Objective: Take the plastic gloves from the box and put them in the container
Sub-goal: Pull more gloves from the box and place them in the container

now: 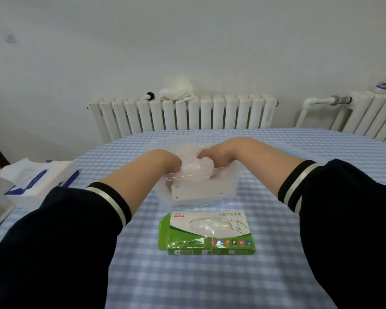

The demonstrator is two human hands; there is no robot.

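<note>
Head view: we see both hands reaching into the clear container (228, 175) on the checked tablecloth (210, 282). The left hand (165, 160) and right hand (212, 153) press on the plastic gloves (195, 167) inside it; we cannot tell how the fingers lie. The green box (206, 234) lies just nearer.

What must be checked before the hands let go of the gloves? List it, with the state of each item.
1. Clear plastic gloves over the clear plastic container: ok.
2. Left hand inside the container's rim: ok.
3. Right hand has a grip on the gloves: cannot tell, its fingers are hidden.
4. Gloves fully below the rim: not ok, the bundle stands above it.
5. Green and white cardboard glove box clear of the container, on the blue checked tablecloth: ok.
</note>
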